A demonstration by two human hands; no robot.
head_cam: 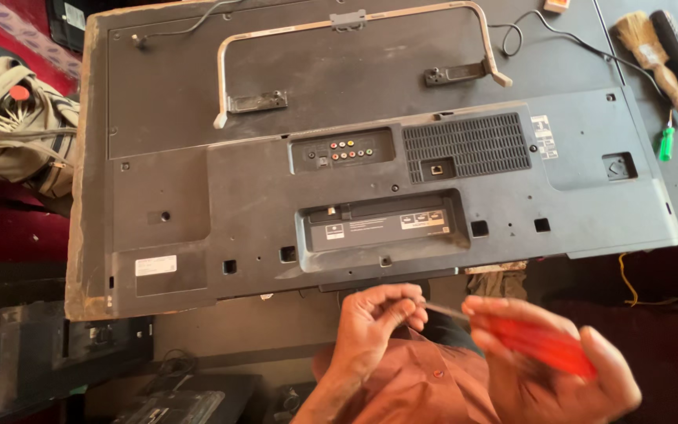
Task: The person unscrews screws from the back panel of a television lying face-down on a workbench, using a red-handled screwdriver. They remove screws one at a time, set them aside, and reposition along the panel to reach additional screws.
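Note:
A large flat television lies face down on a table, its dark back cover up, with a port panel and a vent grille. A grey U-shaped stand bracket lies on its upper part. My right hand grips a screwdriver with a red handle below the television's near edge. Its thin metal shaft points left. My left hand pinches the tip of that shaft with its fingertips. Both hands are held over my orange shirt, apart from the television.
A brush with a wooden handle and a small green-handled screwdriver lie on the table at the right. A beige bag sits at the left. A black cable runs along the top. Dark equipment sits below left.

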